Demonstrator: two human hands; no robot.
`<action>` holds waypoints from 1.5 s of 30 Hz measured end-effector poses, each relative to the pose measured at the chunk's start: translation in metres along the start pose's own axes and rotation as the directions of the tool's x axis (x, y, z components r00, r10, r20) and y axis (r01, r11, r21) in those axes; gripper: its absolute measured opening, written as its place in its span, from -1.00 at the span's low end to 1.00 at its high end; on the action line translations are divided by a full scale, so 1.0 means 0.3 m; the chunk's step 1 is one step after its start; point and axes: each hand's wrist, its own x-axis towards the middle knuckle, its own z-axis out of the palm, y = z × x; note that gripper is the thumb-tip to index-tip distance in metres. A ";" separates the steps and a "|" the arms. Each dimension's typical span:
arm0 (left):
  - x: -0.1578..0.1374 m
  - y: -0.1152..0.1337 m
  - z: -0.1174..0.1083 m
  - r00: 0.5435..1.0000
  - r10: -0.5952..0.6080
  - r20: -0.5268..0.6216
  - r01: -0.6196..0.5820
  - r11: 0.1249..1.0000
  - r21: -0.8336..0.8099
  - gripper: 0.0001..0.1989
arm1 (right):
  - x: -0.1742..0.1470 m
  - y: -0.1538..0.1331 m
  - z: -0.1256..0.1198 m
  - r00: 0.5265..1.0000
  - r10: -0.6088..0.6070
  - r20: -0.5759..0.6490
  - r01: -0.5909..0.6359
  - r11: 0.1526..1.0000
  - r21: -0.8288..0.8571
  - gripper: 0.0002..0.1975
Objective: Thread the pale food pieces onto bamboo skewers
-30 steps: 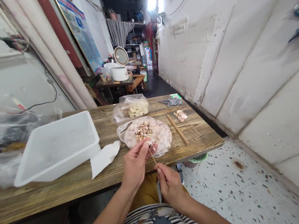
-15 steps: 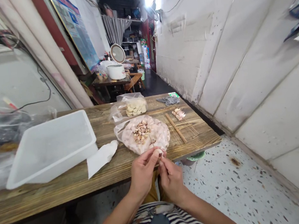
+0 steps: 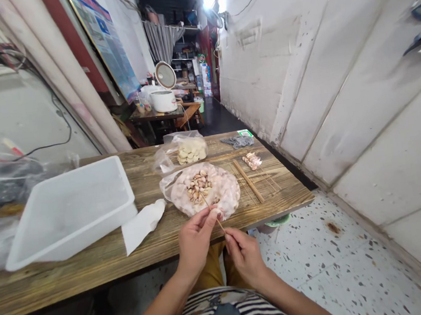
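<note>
My left hand (image 3: 196, 236) is closed in a pinch around a pale pinkish garlic clove (image 3: 218, 212), partly hidden by the fingers. A thin wooden skewer (image 3: 221, 225) passes through that pinch at a slant, its far end over the garlic pile. Lower down, my right hand (image 3: 244, 252) grips the skewer's near end between thumb and fingers. Just beyond both hands lies a clear plastic bag (image 3: 229, 188) full of garlic, with loose cloves (image 3: 199, 182) in its opening. To the right are a bundle of bare skewers (image 3: 248, 181) and several skewers threaded with garlic (image 3: 252, 161).
A white plastic tub (image 3: 69, 212) and a white paper (image 3: 142, 226) stand left on the wooden table (image 3: 156, 251). Behind the garlic lies a bag of skewered pale slices (image 3: 190, 150). A grey crumpled cloth (image 3: 239, 141) lies at the far right. A wall (image 3: 320, 96) runs along the right.
My hands have drawn apart: the right moved down along the skewer, and the left shifted slightly left. More of the skewer now shows between them.
</note>
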 end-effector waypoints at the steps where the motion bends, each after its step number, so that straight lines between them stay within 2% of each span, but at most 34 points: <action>1: -0.003 -0.014 0.004 1.000 -0.024 0.016 0.024 1.000 -0.011 -0.66 | -0.010 0.003 0.003 1.000 0.022 0.004 -0.022 1.000 0.012 -0.78; 3: -0.018 -0.045 0.018 0.996 -0.056 0.070 0.056 0.998 0.006 -0.66 | -0.019 0.006 0.007 0.998 0.059 -0.018 -0.058 0.998 0.031 -0.77; 6: -0.044 -0.080 0.044 0.990 -0.048 0.132 0.042 0.998 0.048 -0.65 | -0.006 0.008 0.005 0.993 0.097 -0.073 -0.095 0.995 0.029 -0.78; 9: -0.033 -0.075 0.039 0.979 -0.062 0.195 0.047 0.996 0.081 -0.59 | 0.022 0.016 -0.014 0.991 0.111 -0.070 -0.110 0.994 0.020 -0.77; 11: 0.015 -0.044 0.005 0.973 -0.068 0.221 0.023 0.979 0.200 -0.54 | 0.036 0.029 -0.031 0.988 0.137 -0.072 -0.135 0.990 0.030 -0.77; 12: 0.052 -0.022 -0.020 0.978 -0.037 0.207 -0.028 0.953 0.302 -0.52 | 0.040 0.037 -0.038 0.985 0.157 -0.076 -0.154 0.987 0.046 -0.77; 13: 0.096 0.001 -0.049 0.987 0.063 0.146 -0.121 0.890 0.440 -0.55 | 0.042 0.046 -0.044 0.981 0.180 -0.077 -0.174 0.982 0.070 -0.77; 14: 0.146 0.023 -0.079 0.979 0.189 0.080 -0.200 0.790 0.580 -0.60 | 0.041 0.056 -0.048 0.977 0.200 -0.072 -0.193 0.976 0.098 -0.77; 15: 0.199 0.042 -0.106 0.954 0.297 0.049 -0.247 0.681 0.689 -0.65 | 0.040 0.064 -0.050 0.974 0.216 -0.065 -0.206 0.970 0.126 -0.76; 16: 0.252 0.056 -0.129 0.930 0.360 0.077 -0.285 0.571 0.770 -0.68 | 0.037 0.071 -0.050 0.972 0.227 -0.060 -0.216 0.965 0.151 -0.76; 17: 0.303 0.062 -0.146 0.926 0.359 0.115 -0.288 0.475 0.832 -0.70 | 0.034 0.076 -0.048 0.970 0.237 -0.056 -0.224 0.960 0.170 -0.76; 19: 0.388 0.052 -0.157 0.955 0.231 0.187 -0.254 0.310 0.916 -0.71 | 0.029 0.079 -0.043 0.966 0.252 -0.058 -0.236 0.952 0.194 -0.75; 20: 0.420 0.036 -0.153 0.968 0.163 0.190 -0.228 0.260 0.938 -0.72 | 0.027 0.078 -0.041 0.965 0.256 -0.062 -0.239 0.950 0.201 -0.75; 22: 0.462 -0.010 -0.131 0.982 0.093 0.166 -0.182 0.220 0.958 -0.75 | 0.026 0.073 -0.038 0.965 0.256 -0.063 -0.239 0.949 0.207 -0.75; 27: 0.492 -0.107 -0.075 0.993 0.096 0.072 -0.095 0.263 0.960 -0.78 | 0.022 0.061 -0.037 0.969 0.243 -0.048 -0.229 0.953 0.197 -0.74; 32: 0.493 -0.100 -0.084 0.988 0.127 0.084 -0.128 0.388 0.913 -0.70 | 0.016 0.062 -0.033 0.968 0.247 -0.045 -0.233 0.951 0.205 -0.73; 33: 0.486 -0.091 -0.089 0.986 0.134 0.096 -0.148 0.466 0.872 -0.68 | 0.015 0.063 -0.033 0.967 0.250 -0.043 -0.236 0.950 0.205 -0.73; 34: 0.476 -0.083 -0.095 0.986 0.135 0.098 -0.160 0.592 0.790 -0.67 | 0.014 0.063 -0.032 0.968 0.250 -0.036 -0.238 0.950 0.204 -0.73; 36: 0.446 -0.066 -0.105 0.993 0.070 0.090 -0.103 0.890 0.445 -0.66 | 0.014 0.063 -0.031 0.969 0.247 -0.020 -0.239 0.950 0.200 -0.74; 37: 0.427 -0.057 -0.108 0.995 0.002 0.103 -0.024 0.977 0.213 -0.66 | 0.014 0.063 -0.029 0.970 0.244 -0.012 -0.237 0.952 0.194 -0.74; 38: 0.406 -0.048 -0.111 0.988 -0.070 0.135 0.070 0.998 0.007 -0.67 | 0.015 0.062 -0.027 0.970 0.241 -0.005 -0.236 0.954 0.184 -0.75; 40: 0.364 -0.029 -0.116 0.962 -0.165 0.216 0.214 0.950 -0.227 -0.67 | 0.017 0.059 -0.022 0.972 0.236 0.006 -0.234 0.960 0.155 -0.75; 42: 0.329 -0.013 -0.118 0.951 -0.189 0.244 0.266 0.903 -0.337 -0.68 | 0.019 0.054 -0.016 0.975 0.220 0.012 -0.219 0.968 0.120 -0.75; 45: 0.296 -0.002 -0.120 0.956 -0.213 0.204 0.283 0.857 -0.431 -0.76 | 0.022 0.045 -0.008 0.984 0.180 0.013 -0.180 0.980 0.081 -0.75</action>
